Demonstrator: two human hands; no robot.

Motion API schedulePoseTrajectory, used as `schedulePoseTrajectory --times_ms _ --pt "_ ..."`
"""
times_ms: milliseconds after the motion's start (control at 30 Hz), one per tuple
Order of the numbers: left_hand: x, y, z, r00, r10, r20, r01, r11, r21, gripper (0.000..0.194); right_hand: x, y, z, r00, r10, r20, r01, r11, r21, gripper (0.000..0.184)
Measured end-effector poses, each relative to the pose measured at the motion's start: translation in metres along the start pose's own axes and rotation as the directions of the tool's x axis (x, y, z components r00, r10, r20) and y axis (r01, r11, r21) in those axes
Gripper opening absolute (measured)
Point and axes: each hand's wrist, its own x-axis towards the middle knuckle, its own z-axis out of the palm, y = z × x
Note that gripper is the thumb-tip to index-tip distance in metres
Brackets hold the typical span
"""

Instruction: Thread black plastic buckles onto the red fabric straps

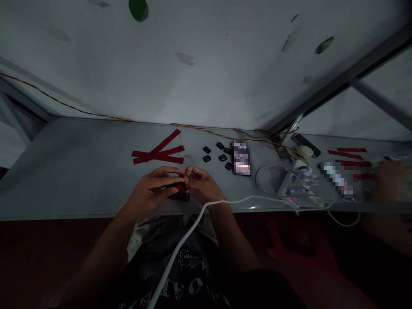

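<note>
My left hand [153,187] and my right hand [202,184] meet at the near edge of a grey table [80,171]. Between them they pinch a folded red strap with a small black buckle [179,189]. Both hands have their fingers curled closed on it. Just beyond them lie a few loose red straps [158,153] crossed over one another. Several small black buckles [219,155] are scattered to the right of those straps.
A phone [241,158] lies right of the buckles. A white power strip [298,184] with plugs sits further right, and a white cable [193,227] runs across my right wrist. More red straps [349,156] and another person's hand [391,180] are at the far right.
</note>
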Motion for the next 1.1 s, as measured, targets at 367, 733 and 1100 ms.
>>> schedulePoseTrajectory --times_ms 367,733,1100 --pt "0.000 -0.019 0.022 0.959 0.184 -0.216 -0.066 0.886 0.460 0.039 0.013 0.023 0.014 0.956 -0.237 -0.171 0.203 0.960 -0.195 0.041" --pt "-0.007 -0.037 0.001 0.968 0.252 -0.011 -0.191 0.759 0.623 0.041 0.014 0.004 0.004 0.969 -0.170 -0.180 0.109 0.946 -0.306 0.045" --pt "-0.018 -0.060 -0.003 0.928 0.372 0.026 -0.307 0.724 0.618 0.042 0.016 0.016 -0.005 0.987 -0.143 -0.068 0.108 0.922 -0.372 0.037"
